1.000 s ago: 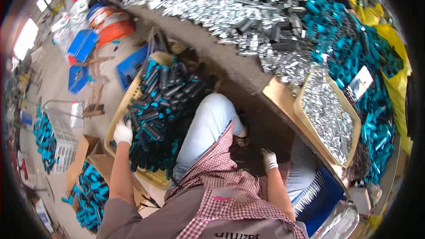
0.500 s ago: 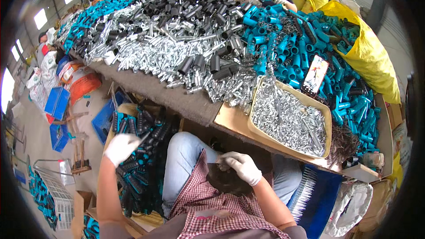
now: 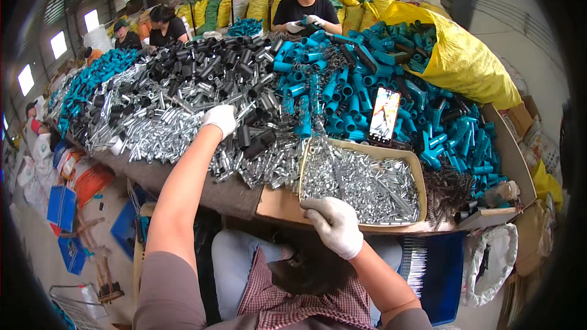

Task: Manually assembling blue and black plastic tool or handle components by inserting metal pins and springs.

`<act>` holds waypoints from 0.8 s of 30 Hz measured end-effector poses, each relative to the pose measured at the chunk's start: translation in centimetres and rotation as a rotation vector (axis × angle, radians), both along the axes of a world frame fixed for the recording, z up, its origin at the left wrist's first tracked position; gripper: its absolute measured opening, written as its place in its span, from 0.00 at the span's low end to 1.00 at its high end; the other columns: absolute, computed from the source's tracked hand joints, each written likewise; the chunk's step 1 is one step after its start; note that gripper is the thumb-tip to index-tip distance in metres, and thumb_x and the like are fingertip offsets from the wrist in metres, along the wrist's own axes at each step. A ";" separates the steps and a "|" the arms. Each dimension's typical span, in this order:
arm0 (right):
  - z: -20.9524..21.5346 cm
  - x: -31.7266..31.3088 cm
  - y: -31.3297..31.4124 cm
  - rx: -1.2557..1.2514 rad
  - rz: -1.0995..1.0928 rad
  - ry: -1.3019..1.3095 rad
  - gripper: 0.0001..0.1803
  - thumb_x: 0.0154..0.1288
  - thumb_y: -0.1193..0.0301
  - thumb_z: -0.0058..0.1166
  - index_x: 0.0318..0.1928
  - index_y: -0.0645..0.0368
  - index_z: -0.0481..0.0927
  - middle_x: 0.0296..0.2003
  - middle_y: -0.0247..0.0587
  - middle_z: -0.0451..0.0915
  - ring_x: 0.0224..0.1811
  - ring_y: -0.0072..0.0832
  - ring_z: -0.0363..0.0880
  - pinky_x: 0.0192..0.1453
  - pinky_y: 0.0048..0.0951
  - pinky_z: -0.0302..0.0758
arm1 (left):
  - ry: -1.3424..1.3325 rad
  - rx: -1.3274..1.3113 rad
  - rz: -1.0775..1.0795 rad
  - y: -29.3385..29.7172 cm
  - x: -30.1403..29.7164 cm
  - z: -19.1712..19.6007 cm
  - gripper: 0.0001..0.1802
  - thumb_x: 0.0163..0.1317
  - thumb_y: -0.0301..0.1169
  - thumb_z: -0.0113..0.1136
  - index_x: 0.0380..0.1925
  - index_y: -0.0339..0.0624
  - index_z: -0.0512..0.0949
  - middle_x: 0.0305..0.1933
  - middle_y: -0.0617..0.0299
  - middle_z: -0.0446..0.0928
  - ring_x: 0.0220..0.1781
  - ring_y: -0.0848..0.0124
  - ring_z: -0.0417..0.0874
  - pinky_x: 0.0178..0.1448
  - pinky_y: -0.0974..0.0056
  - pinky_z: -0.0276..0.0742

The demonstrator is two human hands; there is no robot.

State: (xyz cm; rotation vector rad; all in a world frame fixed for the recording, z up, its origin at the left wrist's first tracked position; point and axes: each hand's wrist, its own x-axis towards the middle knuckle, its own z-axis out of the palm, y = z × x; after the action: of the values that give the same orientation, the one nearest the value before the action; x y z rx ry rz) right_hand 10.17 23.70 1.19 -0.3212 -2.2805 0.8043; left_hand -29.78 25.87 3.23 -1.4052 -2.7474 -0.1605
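My left hand (image 3: 220, 120), in a white glove, is stretched out over the table to the heap of silver metal tubes (image 3: 160, 128). Its fingers are bent down among the parts, beside loose black sleeves (image 3: 244, 136); whatever they grip is hidden. My right hand (image 3: 337, 229), also gloved, hovers by the near edge of a cream tray (image 3: 391, 227) full of small silver pieces (image 3: 358, 180). Its fingers are curled together, and I cannot make out anything in them.
Behind the tray a lit phone (image 3: 384, 116) leans on teal plastic housings (image 3: 348, 101). A yellow sack (image 3: 468, 61) spills more housings at the right. Dark springs (image 3: 449, 192) lie beside the tray. Across the table a gloved co-worker (image 3: 307, 9) handles a part. Blue crates stand low.
My left hand has gone from above the crate of black and teal handles up to the metal heap. My right hand has risen from my lap to the tray's edge. The view has shifted.
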 end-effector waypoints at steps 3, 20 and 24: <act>-0.9 0.0 0.8 -0.016 -0.058 0.061 0.08 0.63 0.74 0.59 0.42 0.58 0.86 0.33 0.45 0.84 0.35 0.42 0.84 0.42 0.38 0.80 | -0.085 0.051 -0.089 0.5 -3.1 -1.8 0.24 0.55 0.37 0.63 0.53 0.48 0.83 0.48 0.49 0.85 0.52 0.52 0.85 0.59 0.57 0.78; -1.2 0.8 0.9 -0.082 -0.103 0.130 0.11 0.53 0.81 0.58 0.38 0.59 0.86 0.27 0.43 0.83 0.28 0.40 0.82 0.34 0.36 0.77 | -0.443 0.919 0.396 -7.1 -15.7 -0.4 0.15 0.53 0.38 0.70 0.35 0.38 0.84 0.27 0.57 0.83 0.31 0.66 0.84 0.38 0.59 0.78; -0.5 0.7 0.9 -0.070 -0.102 0.093 0.12 0.51 0.81 0.59 0.37 0.58 0.86 0.26 0.41 0.83 0.26 0.39 0.82 0.34 0.36 0.77 | 0.057 0.303 0.478 -4.7 -15.8 -0.3 0.21 0.61 0.49 0.61 0.45 0.46 0.84 0.51 0.46 0.83 0.54 0.46 0.83 0.57 0.47 0.78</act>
State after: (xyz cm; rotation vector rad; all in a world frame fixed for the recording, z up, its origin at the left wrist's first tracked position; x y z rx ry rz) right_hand 10.84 24.61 0.66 -0.4201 -2.1351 0.8301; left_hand -45.57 21.12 2.88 -0.6525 -2.7655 -0.4761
